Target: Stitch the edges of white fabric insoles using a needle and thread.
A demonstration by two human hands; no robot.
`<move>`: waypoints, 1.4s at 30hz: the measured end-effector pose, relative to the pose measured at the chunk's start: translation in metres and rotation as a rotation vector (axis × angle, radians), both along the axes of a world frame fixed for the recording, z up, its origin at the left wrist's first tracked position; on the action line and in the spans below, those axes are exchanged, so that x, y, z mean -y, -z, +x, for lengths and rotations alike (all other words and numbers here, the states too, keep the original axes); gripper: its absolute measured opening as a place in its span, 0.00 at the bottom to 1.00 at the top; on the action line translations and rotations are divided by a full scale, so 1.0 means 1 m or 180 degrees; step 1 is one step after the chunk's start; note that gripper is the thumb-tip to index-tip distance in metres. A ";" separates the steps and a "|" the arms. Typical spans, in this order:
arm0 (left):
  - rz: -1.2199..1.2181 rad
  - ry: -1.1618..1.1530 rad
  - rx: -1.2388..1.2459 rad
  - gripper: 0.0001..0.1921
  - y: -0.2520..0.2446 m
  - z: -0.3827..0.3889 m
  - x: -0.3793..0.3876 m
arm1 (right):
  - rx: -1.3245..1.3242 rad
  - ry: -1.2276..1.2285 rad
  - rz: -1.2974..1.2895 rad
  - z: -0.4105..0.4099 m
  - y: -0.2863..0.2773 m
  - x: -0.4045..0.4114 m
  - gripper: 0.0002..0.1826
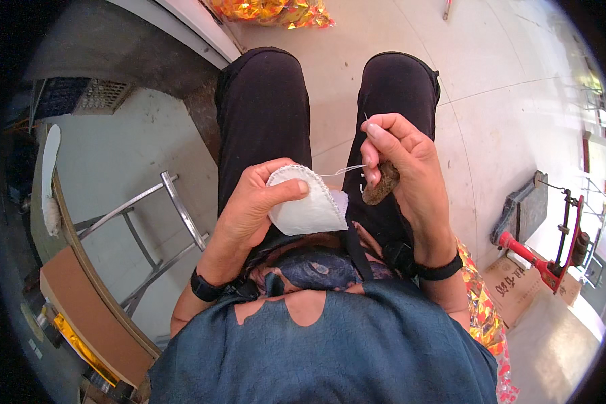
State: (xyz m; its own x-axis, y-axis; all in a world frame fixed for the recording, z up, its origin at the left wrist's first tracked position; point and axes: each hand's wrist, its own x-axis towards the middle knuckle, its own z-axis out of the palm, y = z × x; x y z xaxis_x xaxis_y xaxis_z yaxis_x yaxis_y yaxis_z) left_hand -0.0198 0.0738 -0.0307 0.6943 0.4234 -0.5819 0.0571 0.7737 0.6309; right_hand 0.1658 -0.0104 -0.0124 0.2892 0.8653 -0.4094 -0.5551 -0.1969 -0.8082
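Note:
My left hand [267, 194] grips a curved white fabric or leather piece [308, 209], its thumb pressed on the top face. Stitches run along the rounded edge of that piece. From its right side a white thread [346, 170] leads across to my right hand [401, 151]. A thin needle [366, 117] is pinched between my right thumb and forefinger, its tip pointing away from me. Against the right palm and lower fingers lies a brown, rough oblong thing [381, 184]; what it is I cannot tell. Both hands are above my lap.
On the left stand a metal frame [169, 212] and a bench edge [88, 272] with a brown cardboard box [93, 313]. A red and black balance scale [540, 257] is on the right, near a flattened carton [507, 288]. Bags of shiny gold-red material [278, 12] lie ahead and at right.

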 end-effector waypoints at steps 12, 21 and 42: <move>0.0101 0.0061 0.0130 0.10 0.004 -0.002 0.000 | -0.0579 0.0138 0.0056 0.003 0.007 0.002 0.06; 0.0148 0.0103 0.0235 0.09 -0.001 -0.002 0.002 | -0.0178 -0.0608 -0.0045 -0.011 -0.008 0.007 0.08; 0.0554 0.0088 0.0513 0.09 -0.029 -0.010 0.012 | 0.0208 -0.1473 0.0426 -0.021 -0.032 0.025 0.08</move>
State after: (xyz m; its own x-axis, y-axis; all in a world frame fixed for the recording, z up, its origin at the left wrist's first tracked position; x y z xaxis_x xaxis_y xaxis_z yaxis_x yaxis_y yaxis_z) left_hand -0.0300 0.0621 -0.0016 0.7850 0.4872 -0.3826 -0.0355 0.6520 0.7574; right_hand 0.1447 -0.0356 0.0200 -0.1170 0.9530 -0.2796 -0.3812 -0.3030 -0.8734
